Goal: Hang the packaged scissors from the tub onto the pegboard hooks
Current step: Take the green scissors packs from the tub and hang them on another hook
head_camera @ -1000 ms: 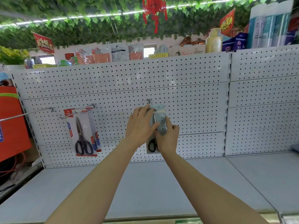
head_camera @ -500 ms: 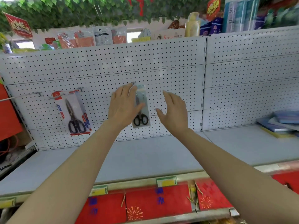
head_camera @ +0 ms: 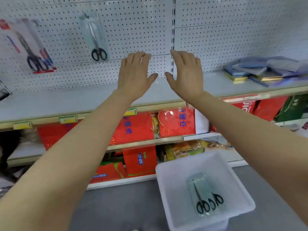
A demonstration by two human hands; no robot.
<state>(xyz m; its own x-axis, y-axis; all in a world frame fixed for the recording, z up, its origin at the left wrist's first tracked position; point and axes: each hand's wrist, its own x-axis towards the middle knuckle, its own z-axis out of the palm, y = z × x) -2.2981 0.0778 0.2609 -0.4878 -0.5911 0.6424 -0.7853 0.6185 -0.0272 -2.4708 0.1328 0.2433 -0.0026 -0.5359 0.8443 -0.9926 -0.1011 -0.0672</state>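
A clear pack of black-handled scissors (head_camera: 95, 37) hangs on the white pegboard (head_camera: 136, 27), upper left of my hands. Further left hang red-carded scissors packs (head_camera: 31, 47). Both hands are held out side by side in front of the pegboard: my left hand (head_camera: 135, 74) and my right hand (head_camera: 186, 75) have their fingers spread and hold nothing. On the floor at the lower right stands the white tub (head_camera: 170, 189), with packaged scissors (head_camera: 204, 195) lying flat inside.
The grey shelf (head_camera: 83, 99) under the pegboard runs across the view; blue and gold flat boxes (head_camera: 265, 69) are stacked on its right end. Red gift boxes (head_camera: 140, 127) fill the lower shelves. A grey floor (head_camera: 125, 205) lies left of the tub.
Both hands have let go of the hung pack and drawn away to the right. My view has tipped down, bringing the tub and lower shelves into sight.
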